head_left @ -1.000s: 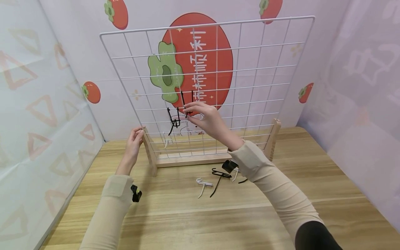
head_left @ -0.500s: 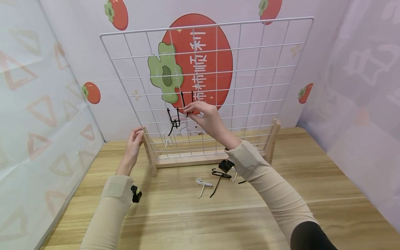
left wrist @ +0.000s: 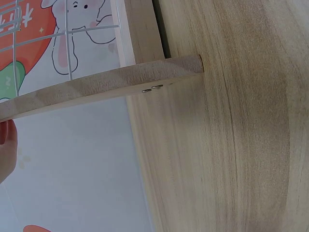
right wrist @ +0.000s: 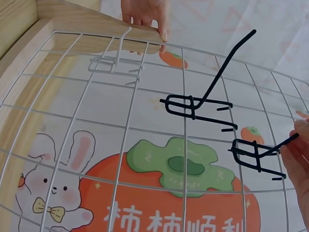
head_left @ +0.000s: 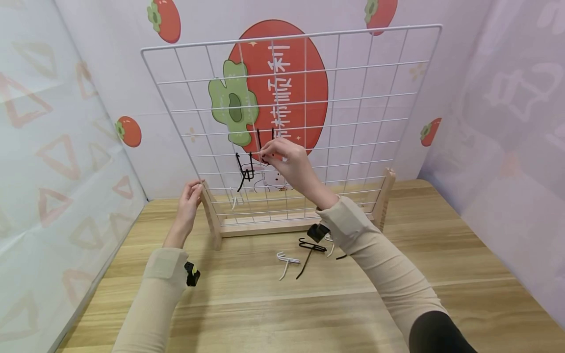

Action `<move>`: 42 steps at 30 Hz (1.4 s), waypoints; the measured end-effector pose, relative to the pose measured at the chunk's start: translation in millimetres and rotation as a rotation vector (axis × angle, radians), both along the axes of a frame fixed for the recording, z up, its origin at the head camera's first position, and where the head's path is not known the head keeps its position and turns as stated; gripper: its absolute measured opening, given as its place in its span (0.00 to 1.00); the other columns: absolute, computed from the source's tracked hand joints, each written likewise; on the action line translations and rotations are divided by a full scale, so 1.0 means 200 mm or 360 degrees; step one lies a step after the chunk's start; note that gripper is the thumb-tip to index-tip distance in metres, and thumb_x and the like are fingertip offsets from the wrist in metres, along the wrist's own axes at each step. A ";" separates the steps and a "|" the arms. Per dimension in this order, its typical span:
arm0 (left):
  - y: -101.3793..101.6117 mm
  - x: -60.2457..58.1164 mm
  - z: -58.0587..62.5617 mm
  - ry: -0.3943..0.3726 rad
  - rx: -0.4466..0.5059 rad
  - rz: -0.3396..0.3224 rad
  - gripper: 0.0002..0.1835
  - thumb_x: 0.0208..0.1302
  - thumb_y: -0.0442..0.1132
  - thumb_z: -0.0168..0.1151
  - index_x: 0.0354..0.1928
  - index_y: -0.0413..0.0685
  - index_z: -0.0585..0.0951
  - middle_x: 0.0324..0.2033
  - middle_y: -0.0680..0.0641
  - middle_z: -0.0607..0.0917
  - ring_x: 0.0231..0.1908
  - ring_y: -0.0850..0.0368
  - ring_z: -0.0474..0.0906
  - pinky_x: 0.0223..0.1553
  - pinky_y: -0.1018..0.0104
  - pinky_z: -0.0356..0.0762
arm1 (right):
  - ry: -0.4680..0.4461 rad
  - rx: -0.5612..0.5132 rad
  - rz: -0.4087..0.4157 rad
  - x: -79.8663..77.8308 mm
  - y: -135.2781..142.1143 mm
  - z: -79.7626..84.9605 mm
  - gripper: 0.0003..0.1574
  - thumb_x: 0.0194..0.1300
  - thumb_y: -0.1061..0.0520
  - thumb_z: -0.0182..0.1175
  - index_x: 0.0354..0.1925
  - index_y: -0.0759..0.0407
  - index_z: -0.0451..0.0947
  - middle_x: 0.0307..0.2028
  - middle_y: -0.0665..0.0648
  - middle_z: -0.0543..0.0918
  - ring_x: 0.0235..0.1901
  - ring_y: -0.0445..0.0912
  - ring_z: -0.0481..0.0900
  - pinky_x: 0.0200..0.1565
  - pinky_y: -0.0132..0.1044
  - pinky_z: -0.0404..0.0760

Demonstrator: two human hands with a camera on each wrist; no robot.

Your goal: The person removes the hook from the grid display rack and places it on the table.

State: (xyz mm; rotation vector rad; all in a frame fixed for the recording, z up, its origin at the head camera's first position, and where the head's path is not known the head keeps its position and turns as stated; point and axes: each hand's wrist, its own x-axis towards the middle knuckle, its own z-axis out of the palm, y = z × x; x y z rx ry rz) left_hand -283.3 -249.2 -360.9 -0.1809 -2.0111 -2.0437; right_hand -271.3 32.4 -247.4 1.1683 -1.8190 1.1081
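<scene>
My right hand (head_left: 291, 162) pinches the prong of a black wire hook (right wrist: 259, 156) between thumb and fingers. That hook's two arms lie against the white wire grid (head_left: 335, 34), which stands in a wooden stand (head_left: 265, 228). To its left, another black hook (head_left: 247, 174) hangs on the grid, its long prong pointing outward. Lower down hangs a white hook (right wrist: 119, 51). At the grid's left side, my left hand (head_left: 188, 203) grips the top of the stand's wooden upright (left wrist: 106, 82); only its fingertips show in the left wrist view.
On the wooden table (head_left: 265, 318), in front of the stand, lie a white hook (head_left: 288, 259) and a black hook (head_left: 312, 246). Another white hook (head_left: 330, 247) and a black prong (head_left: 342, 257) show partly beside my right sleeve. A printed cloth (head_left: 362, 98) hangs behind the grid.
My right hand has risen slightly, and its fingers have closed in on the hook's prong. The hook has shifted a touch to the right. My left hand stays on the upright.
</scene>
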 end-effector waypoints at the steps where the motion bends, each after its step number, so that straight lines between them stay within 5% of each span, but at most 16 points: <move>1: 0.00 0.00 0.00 0.0000 0.0002 0.0002 0.05 0.68 0.41 0.43 0.41 0.60 0.68 0.38 0.58 0.71 0.43 0.66 0.65 0.55 0.60 0.55 | 0.0003 -0.0004 0.0001 0.00 0.00 0.00 0.07 0.48 0.73 0.61 0.29 0.68 0.77 0.32 0.60 0.80 0.36 0.47 0.77 0.42 0.30 0.74; 11: 0.00 -0.01 -0.01 0.0018 0.0004 0.0010 0.04 0.68 0.42 0.44 0.40 0.62 0.68 0.39 0.58 0.71 0.43 0.66 0.66 0.55 0.59 0.55 | 0.0035 -0.0077 -0.0003 0.01 0.01 0.03 0.04 0.51 0.71 0.61 0.29 0.67 0.78 0.32 0.60 0.80 0.36 0.47 0.78 0.37 0.32 0.76; 42: 0.00 0.01 0.01 -0.0024 -0.0024 0.0003 0.04 0.68 0.42 0.43 0.42 0.59 0.67 0.38 0.59 0.71 0.43 0.66 0.65 0.58 0.56 0.53 | 0.0189 -0.0067 0.0058 0.08 0.06 0.00 0.08 0.47 0.75 0.61 0.30 0.69 0.78 0.32 0.61 0.80 0.38 0.50 0.78 0.43 0.35 0.75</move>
